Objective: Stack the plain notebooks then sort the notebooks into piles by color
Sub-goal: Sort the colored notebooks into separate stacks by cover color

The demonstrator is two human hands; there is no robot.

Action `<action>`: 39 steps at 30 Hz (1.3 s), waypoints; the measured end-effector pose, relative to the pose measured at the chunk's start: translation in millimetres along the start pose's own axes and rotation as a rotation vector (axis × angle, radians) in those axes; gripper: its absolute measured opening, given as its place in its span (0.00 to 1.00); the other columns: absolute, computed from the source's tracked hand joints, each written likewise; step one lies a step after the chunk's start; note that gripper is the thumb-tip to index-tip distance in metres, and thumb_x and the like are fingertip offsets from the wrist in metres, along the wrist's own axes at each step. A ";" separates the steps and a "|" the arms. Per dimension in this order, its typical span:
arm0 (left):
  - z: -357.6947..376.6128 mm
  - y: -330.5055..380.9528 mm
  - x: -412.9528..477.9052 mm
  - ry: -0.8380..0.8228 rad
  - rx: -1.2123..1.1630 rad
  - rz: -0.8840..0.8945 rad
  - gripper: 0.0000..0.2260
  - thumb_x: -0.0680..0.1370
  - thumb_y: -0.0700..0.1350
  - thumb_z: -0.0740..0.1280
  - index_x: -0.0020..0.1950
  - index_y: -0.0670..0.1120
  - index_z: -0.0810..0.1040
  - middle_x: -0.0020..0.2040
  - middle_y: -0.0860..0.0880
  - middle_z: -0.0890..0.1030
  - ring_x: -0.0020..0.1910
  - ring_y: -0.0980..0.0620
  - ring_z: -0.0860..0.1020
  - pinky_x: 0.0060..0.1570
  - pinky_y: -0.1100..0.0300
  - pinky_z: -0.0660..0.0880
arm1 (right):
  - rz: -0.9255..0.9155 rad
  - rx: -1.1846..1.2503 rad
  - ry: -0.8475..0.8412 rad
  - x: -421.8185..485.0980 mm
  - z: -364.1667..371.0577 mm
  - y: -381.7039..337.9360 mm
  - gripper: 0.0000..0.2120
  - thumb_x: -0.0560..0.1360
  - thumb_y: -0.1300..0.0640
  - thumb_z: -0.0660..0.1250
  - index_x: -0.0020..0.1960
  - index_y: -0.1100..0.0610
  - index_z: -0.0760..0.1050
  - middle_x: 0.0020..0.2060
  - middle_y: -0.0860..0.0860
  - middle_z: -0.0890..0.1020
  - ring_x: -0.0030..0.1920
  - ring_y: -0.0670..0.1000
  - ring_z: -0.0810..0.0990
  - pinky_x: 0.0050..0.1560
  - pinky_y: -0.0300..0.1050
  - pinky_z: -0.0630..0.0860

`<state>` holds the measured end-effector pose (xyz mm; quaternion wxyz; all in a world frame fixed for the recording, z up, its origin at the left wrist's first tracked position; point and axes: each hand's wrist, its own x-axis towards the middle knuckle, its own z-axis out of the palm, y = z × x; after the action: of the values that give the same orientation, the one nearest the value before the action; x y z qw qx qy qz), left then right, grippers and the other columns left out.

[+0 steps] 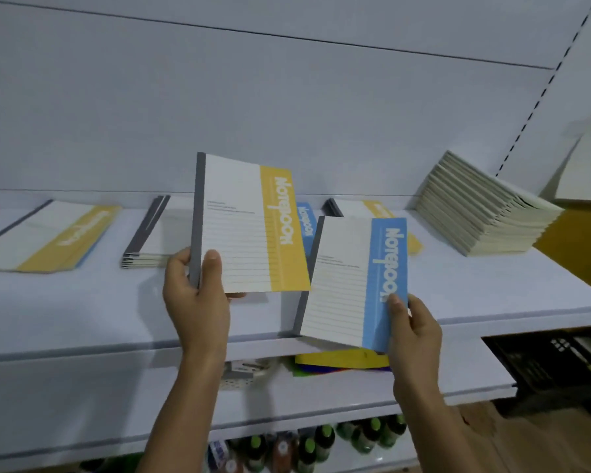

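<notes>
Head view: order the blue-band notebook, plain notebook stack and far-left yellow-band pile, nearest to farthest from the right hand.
1. The blue-band notebook: held in the right hand, at its lower right corner.
2. The plain notebook stack: on the shelf, up and to the right.
3. The far-left yellow-band pile: at the shelf's left end.

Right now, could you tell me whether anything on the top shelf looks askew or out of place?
The plain notebook stack at the shelf's right end leans, its edges fanned rather than squared.
</notes>
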<state>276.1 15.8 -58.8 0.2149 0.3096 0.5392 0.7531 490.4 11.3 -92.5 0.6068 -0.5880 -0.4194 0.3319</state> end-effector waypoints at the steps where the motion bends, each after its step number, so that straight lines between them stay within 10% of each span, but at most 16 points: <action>1: 6.2 1.2 12.5 0.004 -0.002 0.022 0.03 0.79 0.44 0.64 0.47 0.52 0.74 0.42 0.54 0.79 0.37 0.59 0.79 0.29 0.64 0.76 | -0.009 -0.014 -0.037 14.6 13.8 -1.0 0.09 0.80 0.54 0.59 0.47 0.57 0.75 0.38 0.47 0.80 0.33 0.40 0.76 0.27 0.35 0.71; 12: 38.3 -12.4 104.1 0.059 -0.030 0.074 0.08 0.80 0.44 0.62 0.44 0.56 0.73 0.46 0.56 0.81 0.44 0.62 0.80 0.38 0.68 0.76 | -0.101 -0.229 -0.159 131.8 126.0 -1.6 0.11 0.80 0.53 0.60 0.46 0.60 0.74 0.39 0.51 0.79 0.40 0.51 0.77 0.36 0.43 0.69; 17: 49.6 -24.3 104.3 0.013 0.066 0.075 0.03 0.80 0.45 0.61 0.50 0.53 0.73 0.44 0.60 0.79 0.42 0.66 0.79 0.34 0.68 0.76 | -0.129 -0.516 -0.300 143.2 144.5 18.6 0.22 0.78 0.56 0.63 0.70 0.58 0.65 0.54 0.53 0.76 0.58 0.54 0.75 0.53 0.42 0.69; 21: 69.3 -26.7 87.7 -0.050 0.117 0.087 0.06 0.80 0.45 0.61 0.47 0.56 0.74 0.41 0.59 0.80 0.40 0.64 0.79 0.34 0.66 0.76 | -0.226 -0.712 -0.377 149.0 147.6 32.3 0.14 0.79 0.55 0.60 0.61 0.59 0.74 0.58 0.58 0.76 0.60 0.58 0.73 0.55 0.46 0.69; 26: 102.0 -17.3 63.1 -0.105 0.070 0.100 0.07 0.80 0.44 0.61 0.46 0.55 0.73 0.38 0.58 0.79 0.37 0.62 0.77 0.31 0.67 0.75 | -0.470 -0.529 -0.369 152.1 117.2 -0.4 0.12 0.78 0.63 0.60 0.59 0.55 0.76 0.50 0.47 0.78 0.53 0.44 0.75 0.48 0.34 0.68; 33: 184.1 -21.6 6.5 -0.295 -0.011 -0.001 0.08 0.81 0.43 0.58 0.59 0.46 0.71 0.47 0.54 0.82 0.40 0.59 0.81 0.32 0.70 0.74 | -0.308 -0.082 -0.295 193.0 32.6 -20.9 0.17 0.77 0.69 0.59 0.52 0.50 0.79 0.43 0.39 0.83 0.46 0.38 0.80 0.44 0.30 0.73; 39: 238.0 -54.6 -32.6 -0.379 0.257 0.050 0.06 0.82 0.47 0.56 0.58 0.50 0.68 0.48 0.58 0.79 0.47 0.60 0.79 0.42 0.65 0.77 | -0.215 -0.486 -0.410 246.8 -35.8 20.9 0.19 0.76 0.62 0.66 0.65 0.50 0.72 0.54 0.43 0.80 0.53 0.42 0.79 0.53 0.43 0.75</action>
<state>465.0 173.8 -64.1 0.2525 0.4835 0.5730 0.6117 630.1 218.7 -82.3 0.3832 -0.5889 -0.6593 0.2678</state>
